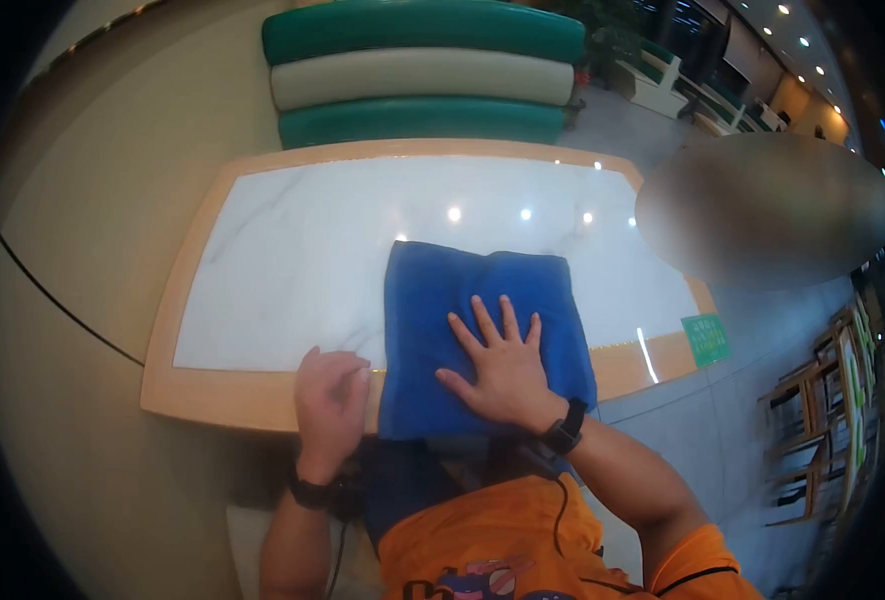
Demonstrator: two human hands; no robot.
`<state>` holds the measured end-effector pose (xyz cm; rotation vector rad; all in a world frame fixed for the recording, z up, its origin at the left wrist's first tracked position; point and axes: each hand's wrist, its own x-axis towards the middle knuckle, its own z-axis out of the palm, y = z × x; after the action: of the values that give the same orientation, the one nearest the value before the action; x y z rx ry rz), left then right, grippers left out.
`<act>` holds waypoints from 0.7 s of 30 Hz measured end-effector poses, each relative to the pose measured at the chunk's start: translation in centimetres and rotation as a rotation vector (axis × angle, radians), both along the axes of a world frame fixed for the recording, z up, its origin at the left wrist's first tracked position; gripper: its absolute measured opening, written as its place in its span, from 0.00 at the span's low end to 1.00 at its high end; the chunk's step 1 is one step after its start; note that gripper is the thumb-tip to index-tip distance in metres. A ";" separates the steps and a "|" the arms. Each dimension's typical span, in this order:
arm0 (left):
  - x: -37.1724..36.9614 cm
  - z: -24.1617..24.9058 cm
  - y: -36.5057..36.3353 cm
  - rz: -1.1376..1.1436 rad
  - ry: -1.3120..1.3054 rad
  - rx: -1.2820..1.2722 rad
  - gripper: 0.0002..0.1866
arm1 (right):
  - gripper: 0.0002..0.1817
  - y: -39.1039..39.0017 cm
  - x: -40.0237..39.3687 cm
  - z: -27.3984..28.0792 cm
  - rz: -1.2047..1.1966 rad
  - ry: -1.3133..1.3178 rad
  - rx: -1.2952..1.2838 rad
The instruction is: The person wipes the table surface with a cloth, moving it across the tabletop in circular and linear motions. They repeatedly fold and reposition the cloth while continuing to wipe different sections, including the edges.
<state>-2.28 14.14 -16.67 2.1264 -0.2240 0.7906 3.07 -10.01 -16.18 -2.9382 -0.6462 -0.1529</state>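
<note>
A blue cloth (pixel 423 310) lies spread over the near middle of a white marble-look table with a wooden rim (pixel 253 399), its lower part reaching over the near edge. Flat on the cloth, with fingers spread, rests my right hand (pixel 503 367); it grips nothing. To the left of the cloth, my left hand (pixel 332 400) is at the table's near edge, its fingers curled in with the thumb close to them. Whether anything is inside those curled fingers is hidden.
A green and cream padded bench (pixel 423 80) stands behind the table. A green card (pixel 706 340) is at the table's right corner. A wall (pixel 93 200) runs along the left. Wooden chairs (pixel 813 430) stand at the far right, and a blurred oval covers the upper right.
</note>
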 end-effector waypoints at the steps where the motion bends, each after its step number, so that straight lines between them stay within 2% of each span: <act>1: -0.2 -0.5 0.0 0.015 -0.015 0.021 0.02 | 0.43 -0.2 0.0 -0.1 0.030 -0.016 0.006; 6: -0.5 0.9 -1.0 -0.005 -0.039 0.247 0.02 | 0.35 -0.3 -0.1 0.5 0.224 -0.012 0.021; 9: -0.5 0.6 -1.1 0.003 -0.038 0.313 0.01 | 0.35 -0.6 0.5 -0.1 0.330 -0.047 0.053; 14: -0.5 -0.3 -0.5 0.055 -0.006 0.141 0.03 | 0.36 1.6 1.7 -0.9 0.445 -0.072 0.207; 17: -0.2 -0.3 -0.3 0.076 0.045 0.152 0.04 | 0.39 2.9 0.3 0.3 0.355 -0.058 0.163; 18: -0.1 -0.3 -0.5 0.081 0.044 0.176 0.04 | 0.43 2.7 -0.1 0.9 0.250 -0.045 0.122; 21: -0.5 -0.2 -0.6 0.101 0.041 0.226 0.02 | 0.44 1.1 -0.6 0.3 0.093 -0.052 0.198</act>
<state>-2.79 13.50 -16.89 2.3797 -0.1928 0.8117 2.51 -8.88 -15.86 -2.7177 -0.7278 -0.2682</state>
